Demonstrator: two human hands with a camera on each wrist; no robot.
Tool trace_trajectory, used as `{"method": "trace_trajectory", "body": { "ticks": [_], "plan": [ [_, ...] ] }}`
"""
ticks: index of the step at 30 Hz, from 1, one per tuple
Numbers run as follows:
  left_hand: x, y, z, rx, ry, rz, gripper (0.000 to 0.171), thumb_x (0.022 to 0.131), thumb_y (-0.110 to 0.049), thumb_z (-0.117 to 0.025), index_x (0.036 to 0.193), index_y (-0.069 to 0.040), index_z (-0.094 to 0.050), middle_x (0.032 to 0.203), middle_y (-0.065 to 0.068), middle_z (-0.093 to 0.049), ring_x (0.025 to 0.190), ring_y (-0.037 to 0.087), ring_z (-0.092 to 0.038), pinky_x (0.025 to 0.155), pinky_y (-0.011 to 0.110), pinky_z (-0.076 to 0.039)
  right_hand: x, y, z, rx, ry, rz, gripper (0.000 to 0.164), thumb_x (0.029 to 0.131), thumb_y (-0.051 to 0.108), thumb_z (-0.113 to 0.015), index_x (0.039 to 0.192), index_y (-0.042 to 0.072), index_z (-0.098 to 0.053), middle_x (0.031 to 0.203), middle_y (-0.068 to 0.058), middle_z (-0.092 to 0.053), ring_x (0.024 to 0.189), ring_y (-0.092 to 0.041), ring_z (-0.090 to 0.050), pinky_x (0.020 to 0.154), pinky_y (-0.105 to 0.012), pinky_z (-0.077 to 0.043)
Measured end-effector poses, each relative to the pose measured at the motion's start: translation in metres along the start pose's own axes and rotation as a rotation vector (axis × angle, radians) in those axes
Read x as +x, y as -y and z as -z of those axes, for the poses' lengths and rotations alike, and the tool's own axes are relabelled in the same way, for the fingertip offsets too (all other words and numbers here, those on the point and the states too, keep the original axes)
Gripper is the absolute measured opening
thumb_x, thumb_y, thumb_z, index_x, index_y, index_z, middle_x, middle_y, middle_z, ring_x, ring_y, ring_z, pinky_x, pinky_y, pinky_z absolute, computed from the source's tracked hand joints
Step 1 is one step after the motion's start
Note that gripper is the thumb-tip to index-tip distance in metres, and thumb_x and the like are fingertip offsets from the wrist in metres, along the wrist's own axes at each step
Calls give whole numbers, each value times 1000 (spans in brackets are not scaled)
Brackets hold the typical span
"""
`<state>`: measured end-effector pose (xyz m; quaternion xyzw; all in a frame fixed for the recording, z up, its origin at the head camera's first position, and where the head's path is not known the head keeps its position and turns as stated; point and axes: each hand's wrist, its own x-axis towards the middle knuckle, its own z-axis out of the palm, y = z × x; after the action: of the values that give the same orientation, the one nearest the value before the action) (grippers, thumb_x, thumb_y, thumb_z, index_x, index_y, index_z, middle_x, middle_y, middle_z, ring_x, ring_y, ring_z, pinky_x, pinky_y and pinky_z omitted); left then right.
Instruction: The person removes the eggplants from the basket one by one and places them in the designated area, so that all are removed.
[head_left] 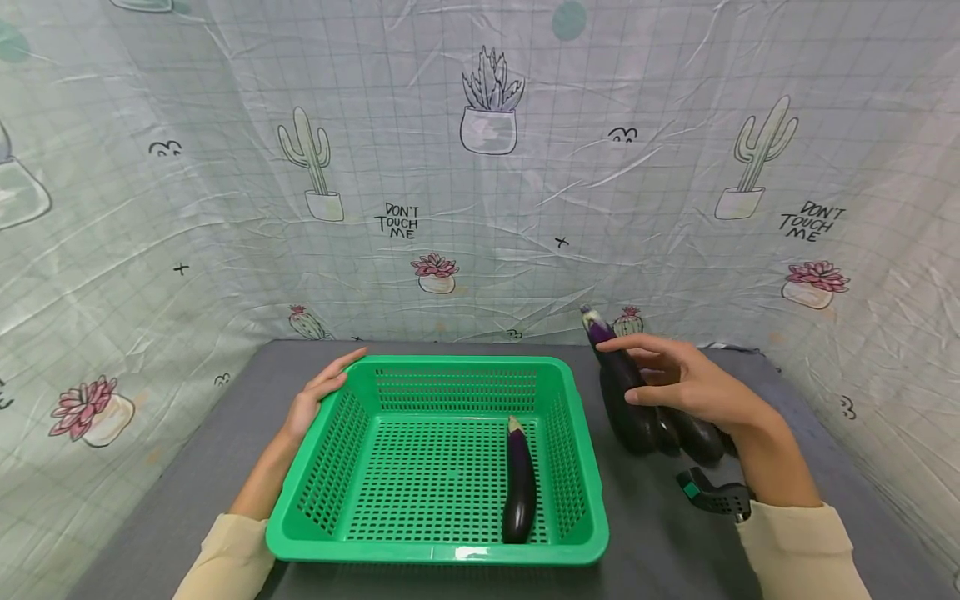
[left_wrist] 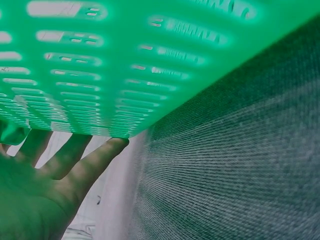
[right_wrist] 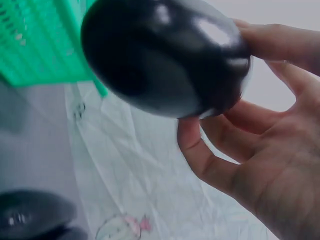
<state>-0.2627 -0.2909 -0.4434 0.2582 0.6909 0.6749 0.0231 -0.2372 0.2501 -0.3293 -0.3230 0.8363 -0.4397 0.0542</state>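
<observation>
A dark purple eggplant [right_wrist: 165, 55] is held in my right hand [head_left: 686, 387], the thumb on one side and the fingers on the other. In the head view its pale stem end points up and left, right of the green plastic basket [head_left: 450, 552]. More eggplants [head_left: 701, 437] lie under and behind that hand, partly hidden. A single eggplant [head_left: 519, 492] lies lengthwise in the basket, towards its right side. My left hand [head_left: 311, 400] rests on the basket's left side; in the left wrist view its extended fingers [left_wrist: 95, 162] touch the slotted outer wall.
The basket stands on a dark grey table [head_left: 202, 467]. A pale sheet [head_left: 525, 208] printed with potted plants hangs behind the table and along both sides. A black wrist device [head_left: 712, 493] sits at my right wrist.
</observation>
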Motion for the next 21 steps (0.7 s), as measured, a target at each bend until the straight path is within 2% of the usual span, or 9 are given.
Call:
{"method": "trace_trajectory", "body": {
  "ticks": [2, 4, 7, 10, 13, 14, 18, 20, 21],
  "plan": [
    [0, 0, 0, 38, -17, -1, 52, 114, -14, -24, 163, 4, -19, 166, -2, -25, 137, 0, -50, 106, 16, -47, -5, -6, 4, -21, -25, 5, 57, 95, 11, -74, 148, 19, -56, 159, 2, -44, 146, -49, -41, 92, -25, -53],
    [0, 0, 0, 48, -19, -3, 53, 114, -14, -24, 163, 4, -18, 168, 4, -22, 137, 0, -50, 106, 16, -47, -11, -12, 9, -31, -52, -6, 57, 95, 11, -74, 149, 19, -56, 155, 9, -47, 146, -33, -45, 92, -23, -53],
    [0, 0, 1, 75, -25, -10, 52, 114, -14, -24, 163, 5, -19, 170, 12, -18, 138, -3, -46, 107, 15, -44, -17, -21, 15, 35, -68, -24, 57, 97, 8, -71, 151, 15, -52, 148, 10, -53, 134, -12, -58, 92, -25, -56],
    [0, 0, 2, 104, -30, -8, 52, 114, -14, -24, 163, 5, -20, 171, 23, -11, 140, -7, -41, 108, 12, -40, -22, -29, 21, 109, -84, -42, 58, 99, 5, -68, 154, 10, -48, 148, 12, -51, 120, -4, -67, 88, -29, -60],
    [0, 0, 3, 130, -46, 10, 53, 114, -16, -24, 163, 4, -21, 170, 28, -6, 143, -6, -35, 108, 11, -36, -28, -35, 25, 91, -105, -44, 59, 101, 4, -64, 156, 9, -43, 154, 12, -42, 124, 1, -61, 88, -27, -59],
    [0, 0, 3, 138, -51, 18, 53, 114, -16, -25, 163, 4, -21, 170, 29, -6, 148, 1, -32, 108, 10, -36, -29, -37, 26, 74, -112, -49, 59, 102, 4, -62, 157, 10, -43, 157, 13, -39, 126, 4, -57, 88, -25, -57],
    [2, 1, 4, 206, -81, 26, 53, 114, -17, -27, 161, 6, -25, 170, 27, -13, 160, 34, -10, 127, 43, -18, -37, -46, 35, 28, -98, -64, 58, 105, 4, -54, 160, 13, -39, 165, 9, -31, 131, 12, -42, 90, -22, -53],
    [3, 2, 4, 226, -86, 24, 53, 114, -17, -28, 161, 7, -26, 169, 27, -15, 157, 47, 0, 125, 64, -8, -40, -53, 40, 12, -97, -74, 59, 105, 4, -54, 161, 14, -38, 166, 10, -30, 131, 14, -40, 89, -21, -53],
    [3, 2, 5, 229, -87, 20, 53, 113, -17, -28, 160, 7, -26, 169, 28, -16, 157, 48, 0, 120, 72, -4, -42, -56, 42, 3, -99, -78, 59, 105, 4, -55, 161, 14, -38, 165, 12, -31, 130, 14, -40, 89, -21, -53]
  ]
}}
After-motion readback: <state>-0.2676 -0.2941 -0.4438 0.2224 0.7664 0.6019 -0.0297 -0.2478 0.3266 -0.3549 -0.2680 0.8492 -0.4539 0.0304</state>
